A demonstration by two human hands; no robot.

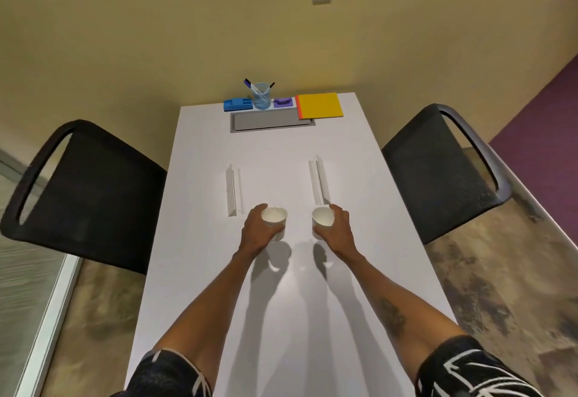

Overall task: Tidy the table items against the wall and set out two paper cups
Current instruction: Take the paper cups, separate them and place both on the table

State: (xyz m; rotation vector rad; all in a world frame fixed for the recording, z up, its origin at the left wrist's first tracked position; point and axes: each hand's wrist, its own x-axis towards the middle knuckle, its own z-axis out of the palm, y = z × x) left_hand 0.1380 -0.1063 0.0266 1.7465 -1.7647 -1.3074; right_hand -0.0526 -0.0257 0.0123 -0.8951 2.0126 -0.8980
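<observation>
Two grips curled | left hand [255, 235]: left cup [275, 218] | right hand [340, 232]: right cup [322, 219] | holder [261, 99]: pens [250, 84]

The left hand [254, 232] grips the left paper cup [274, 216] from its outer side, and the right hand [340, 231] grips the right paper cup [322, 217] likewise. Both cups are upright, mouths open, near each other over the middle of the white surface [200, 215]; whether they touch it cannot be told. Just beyond them lie two white folded cards, one on the left [233, 190] and one on the right [319, 179]. At the far edge, against the wall, stand a blue tray [237, 104], a clear pen holder [261, 97], a purple item [284, 102] and a yellow pad [319, 105], behind a grey panel [271, 121]. A black chair stands at each side, left [87, 190] and right [438, 174].
</observation>
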